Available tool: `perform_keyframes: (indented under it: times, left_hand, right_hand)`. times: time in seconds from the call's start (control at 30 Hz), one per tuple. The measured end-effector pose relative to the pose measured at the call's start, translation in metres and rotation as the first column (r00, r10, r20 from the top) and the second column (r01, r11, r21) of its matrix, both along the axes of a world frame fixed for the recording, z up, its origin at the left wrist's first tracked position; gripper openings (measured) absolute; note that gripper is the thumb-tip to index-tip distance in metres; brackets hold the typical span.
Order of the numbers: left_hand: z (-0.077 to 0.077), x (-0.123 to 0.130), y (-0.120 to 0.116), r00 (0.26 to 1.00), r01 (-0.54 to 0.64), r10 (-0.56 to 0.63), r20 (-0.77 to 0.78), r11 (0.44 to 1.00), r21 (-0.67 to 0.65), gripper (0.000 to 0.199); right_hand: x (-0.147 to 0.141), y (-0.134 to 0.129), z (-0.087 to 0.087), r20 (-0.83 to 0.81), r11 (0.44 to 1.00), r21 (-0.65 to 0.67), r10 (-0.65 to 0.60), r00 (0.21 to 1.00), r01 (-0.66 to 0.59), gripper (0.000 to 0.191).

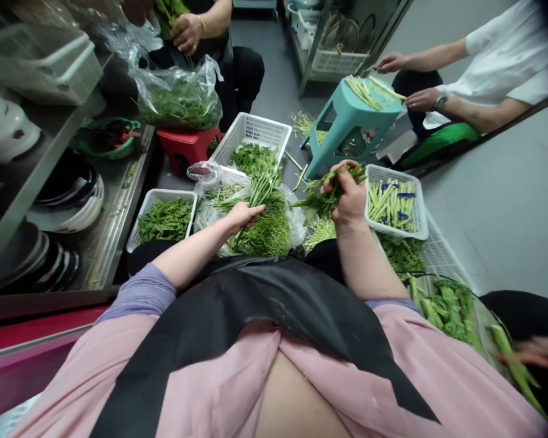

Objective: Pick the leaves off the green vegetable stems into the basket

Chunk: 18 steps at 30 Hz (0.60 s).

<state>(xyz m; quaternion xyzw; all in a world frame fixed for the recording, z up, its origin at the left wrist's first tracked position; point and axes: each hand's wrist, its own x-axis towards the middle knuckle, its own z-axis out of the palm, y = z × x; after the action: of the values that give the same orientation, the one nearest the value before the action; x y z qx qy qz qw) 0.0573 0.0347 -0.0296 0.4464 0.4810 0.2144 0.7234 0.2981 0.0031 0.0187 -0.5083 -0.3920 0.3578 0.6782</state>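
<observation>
My left hand (246,216) is closed round the thin pale stems of a bunch of leafy herbs (265,182), whose leaves point away from me. Below it lies a clear plastic bag (296,213) full of loose green stems (267,231). Off to the right, my right hand (351,198) is raised and wrapped round a handful of leafy greens (324,198), with leaves hanging out to the left. Just beyond the herbs stands a white basket (281,131) with cut leafy greens inside. Another white basket (194,201) of green leaves sits left of the bag.
A co-worker's hands (393,64) handle pale stalks on a teal stool (333,118). Bundled stalks fill a white basket (420,231) at right. A red stool (189,143) bears a bag of greens (182,100). A metal shelf (119,225) with plates borders the left.
</observation>
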Motion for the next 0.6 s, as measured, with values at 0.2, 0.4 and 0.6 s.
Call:
perform_keyframes:
  times: [0.2,0.4,0.6]
  left_hand:
    - [-0.001,-0.032,-0.006,0.952,0.200,-0.167,0.257,0.974,-0.108,0.047]
    - [0.008,-0.050,-0.011,0.871,0.309,-0.218,0.441,0.940,-0.146,0.036]
    - [0.008,-0.052,-0.014,0.842,0.358,-0.230,0.487,0.915,-0.187,0.037]
  right_hand:
    - [0.045,-0.003,-0.007,-0.201,0.994,-0.100,0.016,0.980,-0.037,0.041]
    - [0.028,-0.027,0.014,0.500,0.999,-0.035,0.035,0.865,-0.020,0.030]
    - [-0.009,-0.023,0.016,0.994,0.971,-0.087,0.098,0.041,-0.221,0.028]
